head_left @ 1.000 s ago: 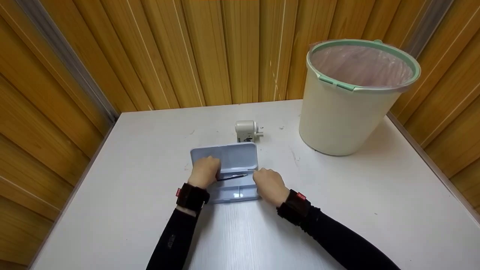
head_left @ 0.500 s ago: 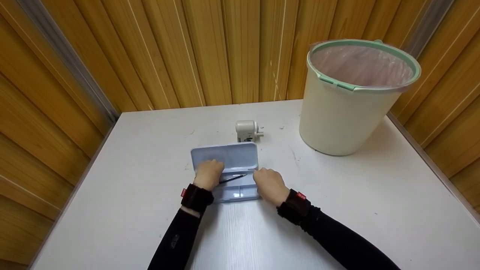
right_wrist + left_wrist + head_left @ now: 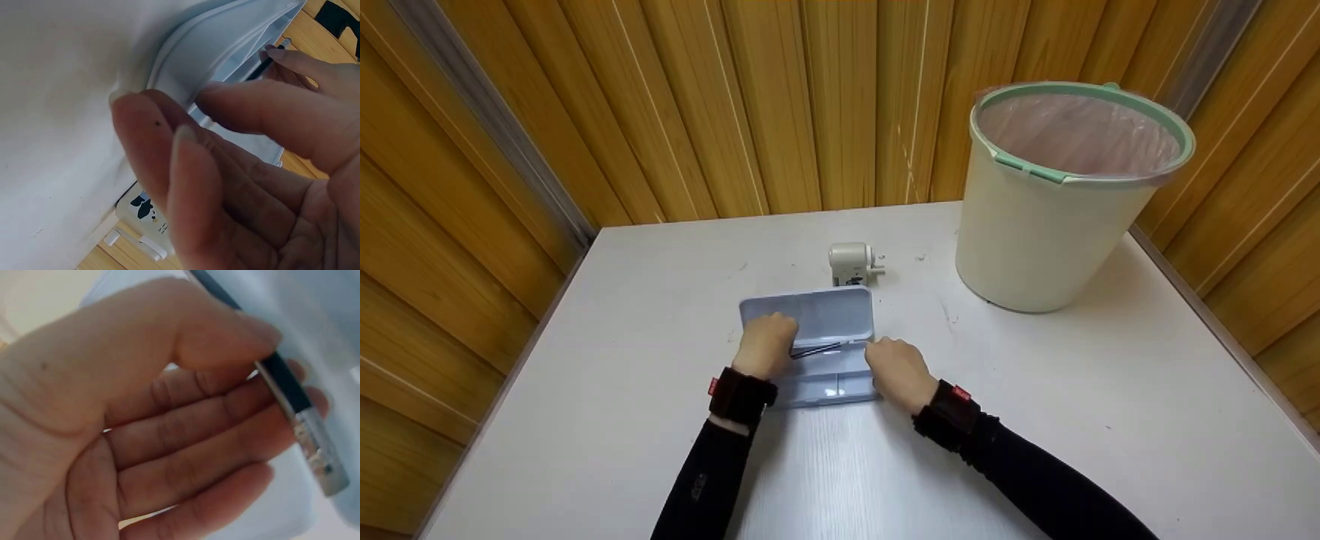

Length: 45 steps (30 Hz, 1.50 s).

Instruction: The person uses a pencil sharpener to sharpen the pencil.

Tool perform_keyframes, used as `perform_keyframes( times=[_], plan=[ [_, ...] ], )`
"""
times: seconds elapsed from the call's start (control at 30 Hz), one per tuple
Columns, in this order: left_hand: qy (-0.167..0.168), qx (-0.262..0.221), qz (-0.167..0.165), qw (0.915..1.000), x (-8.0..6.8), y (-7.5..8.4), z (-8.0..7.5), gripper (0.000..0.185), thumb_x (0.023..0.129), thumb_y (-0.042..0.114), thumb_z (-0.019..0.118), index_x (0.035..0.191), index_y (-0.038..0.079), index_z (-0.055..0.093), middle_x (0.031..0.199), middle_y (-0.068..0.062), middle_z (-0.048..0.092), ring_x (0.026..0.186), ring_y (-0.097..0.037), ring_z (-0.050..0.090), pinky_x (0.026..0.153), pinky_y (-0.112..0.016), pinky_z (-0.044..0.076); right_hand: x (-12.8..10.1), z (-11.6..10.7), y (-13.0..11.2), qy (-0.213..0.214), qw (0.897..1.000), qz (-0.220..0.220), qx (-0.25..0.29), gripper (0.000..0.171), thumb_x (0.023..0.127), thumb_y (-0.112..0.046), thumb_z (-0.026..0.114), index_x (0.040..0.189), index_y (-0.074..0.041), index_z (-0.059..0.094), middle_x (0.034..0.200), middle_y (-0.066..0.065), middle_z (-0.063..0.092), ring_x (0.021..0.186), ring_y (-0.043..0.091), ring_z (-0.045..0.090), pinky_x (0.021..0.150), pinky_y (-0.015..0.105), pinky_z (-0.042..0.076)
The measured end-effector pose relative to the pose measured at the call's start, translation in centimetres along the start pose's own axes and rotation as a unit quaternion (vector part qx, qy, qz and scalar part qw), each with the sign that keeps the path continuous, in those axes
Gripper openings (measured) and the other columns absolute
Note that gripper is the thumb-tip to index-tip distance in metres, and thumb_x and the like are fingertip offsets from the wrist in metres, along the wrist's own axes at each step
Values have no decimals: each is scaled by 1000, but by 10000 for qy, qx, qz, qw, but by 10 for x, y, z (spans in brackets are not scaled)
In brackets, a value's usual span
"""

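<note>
Lying across the open pale-blue pencil case (image 3: 840, 319), a dark pencil (image 3: 815, 349) is being pinched between thumb and fingers by the left hand (image 3: 766, 344). The right hand (image 3: 898, 372) is gripping the case's right edge; sharpener (image 3: 849, 263) and bin (image 3: 1050, 202) are standing behind on the white table (image 3: 660, 300).

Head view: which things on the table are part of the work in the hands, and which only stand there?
In use:
left hand pinching the dark pencil
right hand holding the edge of the open pencil case

Standing by:
pencil sharpener behind the case
lined waste bin at the far right
</note>
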<state>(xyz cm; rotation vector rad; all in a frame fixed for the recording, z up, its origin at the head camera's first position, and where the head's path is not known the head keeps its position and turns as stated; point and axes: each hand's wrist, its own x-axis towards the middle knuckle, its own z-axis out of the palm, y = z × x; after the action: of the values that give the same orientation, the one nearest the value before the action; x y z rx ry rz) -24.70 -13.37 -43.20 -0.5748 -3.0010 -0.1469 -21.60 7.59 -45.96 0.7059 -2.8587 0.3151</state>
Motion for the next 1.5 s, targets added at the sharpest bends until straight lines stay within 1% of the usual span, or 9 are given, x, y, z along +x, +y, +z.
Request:
perform_keyframes(
  times=[0.1,0.3,0.4,0.57,0.7,0.9,1.17,1.33,1.5],
  plan=[
    [-66,-132,-66,9999,-2,-2,-7,22,59,1,85,64,2,64,75,-16,71,71,-37,68,63,-49,55,2,-3,1,-187,9996,142,141,7,74,5,72,74,2,66,72,20,68,66,36,67,55,47,54],
    [-346,-16,-33,9994,-1,0,-17,22,59,3,87,65,4,67,77,-14,71,73,-37,68,65,-47,56,13,-24,16,-277,9972,564,400,17,80,-12,78,75,1,67,73,17,69,67,34,67,57,47,54],
    [-412,-27,13,9991,0,1,-19,20,59,4,87,65,5,67,76,-14,71,73,-37,68,65,-47,55,27,-36,30,-77,9957,750,541,15,83,-14,74,78,0,70,76,15,71,69,34,68,60,47,54],
    [-438,-169,104,9988,0,2,-20,20,59,4,88,64,6,68,75,-12,72,74,-36,68,68,-48,55,63,-43,60,469,9894,784,1125,22,89,-15,70,104,0,70,94,18,74,85,34,70,74,47,56],
    [-392,-250,211,9987,-1,3,-20,21,58,3,88,64,6,68,73,-11,72,71,-36,68,66,-47,54,93,-33,82,710,9837,460,1584,39,88,-11,71,123,3,62,120,24,66,109,38,65,95,48,51],
    [-263,-416,353,9982,-1,4,-21,20,57,0,86,64,6,68,71,-11,71,69,-35,67,65,-46,54,122,-12,99,424,9797,296,1938,62,88,-14,72,141,4,46,143,26,49,136,40,46,116,48,34],
    [-139,-572,446,9973,-2,3,-20,19,56,-3,84,61,7,68,68,-9,70,67,-33,67,62,-46,54,142,8,101,185,9698,477,2384,71,85,-13,74,145,6,40,146,28,47,138,41,43,118,46,31],
    [-219,-587,399,9972,-2,3,-21,20,57,-2,85,62,7,67,68,-8,69,67,-32,66,64,-45,54,151,15,94,17,9623,664,2639,70,86,-11,74,146,2,42,143,24,52,134,37,48,115,44,35],
    [-228,-704,452,9962,-3,3,-22,19,58,-4,84,61,6,68,66,-7,69,66,-31,65,63,-44,53,157,22,87,-95,9626,823,2580,60,88,-8,72,142,1,48,139,23,55,131,35,52,113,44,38]
  ],
)
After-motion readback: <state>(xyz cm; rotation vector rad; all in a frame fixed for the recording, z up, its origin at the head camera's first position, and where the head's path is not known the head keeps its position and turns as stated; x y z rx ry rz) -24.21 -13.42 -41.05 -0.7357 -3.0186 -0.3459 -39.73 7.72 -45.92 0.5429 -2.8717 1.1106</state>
